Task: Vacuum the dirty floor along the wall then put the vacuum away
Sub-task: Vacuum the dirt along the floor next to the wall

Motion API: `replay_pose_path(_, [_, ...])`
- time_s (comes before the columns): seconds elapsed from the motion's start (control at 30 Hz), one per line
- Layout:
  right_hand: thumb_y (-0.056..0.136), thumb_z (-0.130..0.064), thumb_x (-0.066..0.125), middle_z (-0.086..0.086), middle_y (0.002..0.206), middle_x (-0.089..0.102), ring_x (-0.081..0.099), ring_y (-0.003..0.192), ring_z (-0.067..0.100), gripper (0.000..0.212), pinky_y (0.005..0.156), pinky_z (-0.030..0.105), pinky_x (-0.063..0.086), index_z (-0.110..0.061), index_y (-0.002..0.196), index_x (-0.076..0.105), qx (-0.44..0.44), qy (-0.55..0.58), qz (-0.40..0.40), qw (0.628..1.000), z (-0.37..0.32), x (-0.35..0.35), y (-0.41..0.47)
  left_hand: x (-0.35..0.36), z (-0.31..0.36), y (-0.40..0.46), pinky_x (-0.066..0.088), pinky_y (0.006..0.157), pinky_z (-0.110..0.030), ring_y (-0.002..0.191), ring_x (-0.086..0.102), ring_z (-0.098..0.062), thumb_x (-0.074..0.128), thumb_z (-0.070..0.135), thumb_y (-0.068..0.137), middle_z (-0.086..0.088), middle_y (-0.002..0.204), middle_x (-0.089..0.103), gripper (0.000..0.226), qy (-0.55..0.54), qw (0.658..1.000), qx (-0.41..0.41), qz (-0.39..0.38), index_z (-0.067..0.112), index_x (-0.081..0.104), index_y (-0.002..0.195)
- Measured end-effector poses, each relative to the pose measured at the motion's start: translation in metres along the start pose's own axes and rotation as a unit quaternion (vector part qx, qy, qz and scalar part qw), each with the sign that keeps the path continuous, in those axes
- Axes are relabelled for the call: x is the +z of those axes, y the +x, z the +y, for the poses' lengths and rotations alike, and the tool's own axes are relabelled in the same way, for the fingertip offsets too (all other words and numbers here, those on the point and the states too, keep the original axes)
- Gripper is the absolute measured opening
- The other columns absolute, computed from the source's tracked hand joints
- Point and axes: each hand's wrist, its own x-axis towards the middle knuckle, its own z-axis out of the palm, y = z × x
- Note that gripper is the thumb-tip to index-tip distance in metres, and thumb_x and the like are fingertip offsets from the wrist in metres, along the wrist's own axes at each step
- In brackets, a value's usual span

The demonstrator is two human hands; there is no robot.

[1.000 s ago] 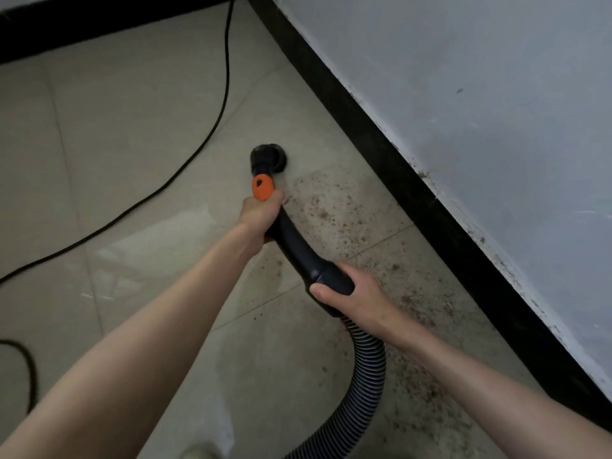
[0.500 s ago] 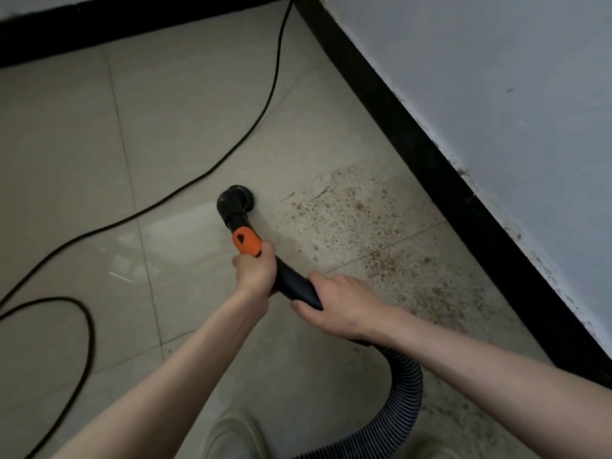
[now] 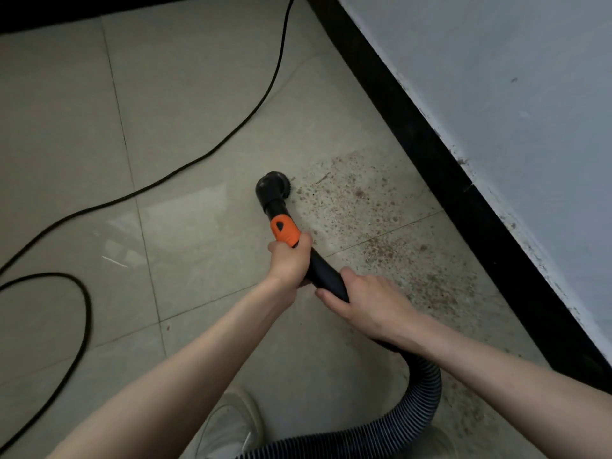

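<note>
I hold a black vacuum wand with an orange collar point(image 3: 284, 229) and a round brush nozzle point(image 3: 272, 187) resting on the beige tiled floor. My left hand point(image 3: 290, 261) grips the wand just below the orange collar. My right hand point(image 3: 366, 301) grips the black handle further back. A ribbed black hose point(image 3: 420, 405) curls from the handle down toward the bottom edge. Brown dirt specks point(image 3: 374, 223) spread over the tiles to the right of the nozzle, between it and the black skirting board point(image 3: 447, 167) of the grey wall point(image 3: 516, 81).
A black power cord point(image 3: 212, 150) runs across the floor from the top centre and loops at the left point(image 3: 82, 303). A light-coloured shoe point(image 3: 231, 425) shows at the bottom centre. Another dark skirting strip point(image 3: 99, 8) runs along the top.
The nozzle has been drawn back toward me and to the left edge of the dirt patch. My hands have come closer together on the wand.
</note>
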Motion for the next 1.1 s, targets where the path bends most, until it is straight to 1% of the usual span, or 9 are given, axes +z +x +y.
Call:
replay_pose_path(0.07, [0.097, -0.061, 0.036, 0.012, 0.108, 0.066, 0.061, 0.101, 0.033, 0.047, 0.071, 0.035, 0.036, -0.016, 0.104, 0.046, 0.007, 0.006, 0.005, 1.0, 0.0, -0.007, 0.01, 0.003, 0.012, 0.007, 0.044, 0.047, -0.025, 0.069, 0.052, -0.015, 0.053, 0.03, 0.094, -0.007, 0.088, 0.048, 0.047, 0.004, 1.0, 0.003, -0.004, 0.0, 0.04, 0.128])
replay_pose_path(0.2, [0.095, -0.063, 0.037, 0.013, 0.106, 0.066, 0.062, 0.097, 0.033, 0.049, 0.07, 0.036, 0.04, -0.015, 0.099, 0.047, 0.029, 0.032, 0.017, 0.999, 0.001, -0.015, 0.026, 0.008, 0.032, 0.021, 0.046, 0.049, -0.028, 0.073, 0.054, -0.018, 0.053, 0.03, 0.094, -0.01, 0.099, 0.047, 0.05, 0.007, 1.0, 0.008, -0.026, 0.001, 0.038, 0.131])
replay_pose_path(0.43, [0.096, -0.061, 0.034, 0.012, 0.106, 0.066, 0.062, 0.098, 0.033, 0.045, 0.07, 0.035, 0.036, -0.017, 0.099, 0.042, 0.041, 0.004, 0.017, 0.999, 0.004, -0.001, -0.003, 0.015, 0.008, 0.004, 0.045, 0.047, -0.025, 0.069, 0.054, -0.015, 0.052, 0.034, 0.094, -0.005, 0.085, 0.048, 0.049, 0.044, 0.998, 0.004, -0.034, 0.001, 0.041, 0.128])
replay_pose_path(0.57, [0.097, -0.061, 0.032, 0.013, 0.107, 0.067, 0.063, 0.099, 0.034, 0.051, 0.07, 0.038, 0.035, -0.014, 0.109, 0.046, 0.052, -0.015, 0.001, 0.999, 0.009, 0.013, -0.018, 0.017, -0.009, -0.01, 0.045, 0.047, -0.025, 0.067, 0.054, -0.014, 0.051, 0.033, 0.095, -0.004, 0.08, 0.047, 0.045, 0.051, 0.998, 0.006, -0.038, 0.001, 0.04, 0.125])
replay_pose_path(0.7, [0.097, -0.061, 0.035, 0.013, 0.102, 0.066, 0.063, 0.097, 0.035, 0.046, 0.071, 0.038, 0.039, -0.015, 0.1, 0.043, 0.064, 0.024, 0.019, 0.998, 0.012, 0.003, -0.006, 0.025, 0.009, 0.0, 0.045, 0.043, -0.023, 0.067, 0.054, -0.014, 0.051, 0.032, 0.094, -0.005, 0.084, 0.049, 0.046, 0.073, 0.996, 0.012, -0.05, 0.002, 0.04, 0.127])
replay_pose_path(0.77, [0.096, -0.061, 0.036, 0.01, 0.093, 0.061, 0.063, 0.094, 0.034, 0.045, 0.069, 0.038, 0.04, -0.016, 0.096, 0.04, 0.07, 0.044, 0.026, 0.996, 0.013, -0.005, 0.007, 0.031, 0.024, 0.013, 0.047, 0.045, -0.024, 0.068, 0.055, -0.015, 0.052, 0.03, 0.094, -0.006, 0.088, 0.051, 0.046, 0.081, 0.995, 0.017, -0.054, 0.002, 0.041, 0.128])
replay_pose_path(0.9, [0.096, -0.062, 0.037, 0.006, 0.086, 0.055, 0.062, 0.088, 0.033, 0.047, 0.068, 0.036, 0.042, -0.015, 0.096, 0.045, 0.093, 0.092, 0.04, 0.991, 0.018, -0.017, 0.023, 0.041, 0.047, 0.028, 0.047, 0.044, -0.024, 0.069, 0.056, -0.016, 0.051, 0.029, 0.093, -0.005, 0.086, 0.052, 0.047, 0.098, 0.992, 0.016, -0.073, 0.003, 0.04, 0.13])
replay_pose_path(1.03, [0.096, -0.062, 0.037, 0.011, 0.091, 0.063, 0.063, 0.089, 0.034, 0.05, 0.067, 0.037, 0.042, -0.013, 0.103, 0.05, 0.099, 0.08, 0.048, 0.991, 0.021, -0.009, 0.014, 0.045, 0.036, 0.022, 0.045, 0.037, -0.02, 0.067, 0.056, -0.015, 0.051, 0.031, 0.093, -0.004, 0.083, 0.053, 0.048, 0.113, 0.991, 0.02, -0.072, 0.003, 0.04, 0.13])
replay_pose_path(1.1, [0.096, -0.061, 0.037, 0.007, 0.085, 0.059, 0.063, 0.088, 0.033, 0.048, 0.064, 0.036, 0.039, -0.015, 0.102, 0.048, 0.1, 0.07, 0.043, 0.992, 0.025, 0.0, 0.002, 0.047, 0.023, 0.013, 0.044, 0.037, -0.02, 0.066, 0.055, -0.014, 0.05, 0.032, 0.094, -0.003, 0.083, 0.052, 0.046, 0.125, 0.99, 0.027, -0.065, 0.002, 0.039, 0.127])
